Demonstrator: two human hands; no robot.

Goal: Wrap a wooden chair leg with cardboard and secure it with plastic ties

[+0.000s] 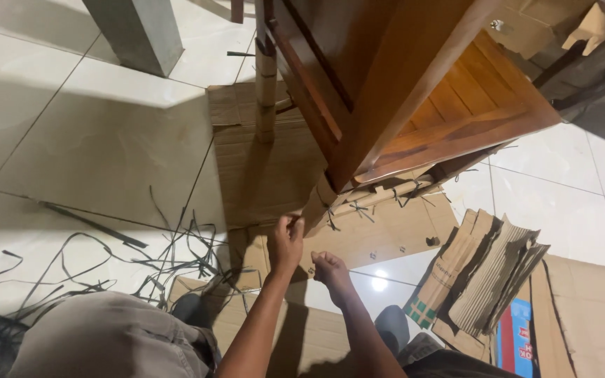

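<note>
Kneeling on the pale tiled floor (92, 140), a person is working at the foot of a reddish-brown varnished wooden piece of furniture (400, 91) that is standing on flattened brown cardboard sheets (260, 168). The left hand (286, 241) is reaching up to the cardboard-wrapped lower leg (316, 203) of the furniture, its fingertips pinched narrowly together on what looks like the edge of the wrapping or a thin strap; I cannot tell which. The right hand (329, 269) is hovering just below and beside it, curled into a loose fist, and whether it is gripping anything is hidden from this angle.

Judging by how things lie, the unwrapping is looking well along but not finished. A tangle of cut black plastic straps (71, 273) is lying strewn over the floor to the person's left, and a heap of torn corrugated cardboard pieces (484, 273) is lying to the right, well apart from the hands. The broad wooden panels are already showing bare. Cardboard sleeves are clinging to the leg by the hands, to a lower rail (386, 192) tied with black ties, and to a farther leg (266, 91).
</note>
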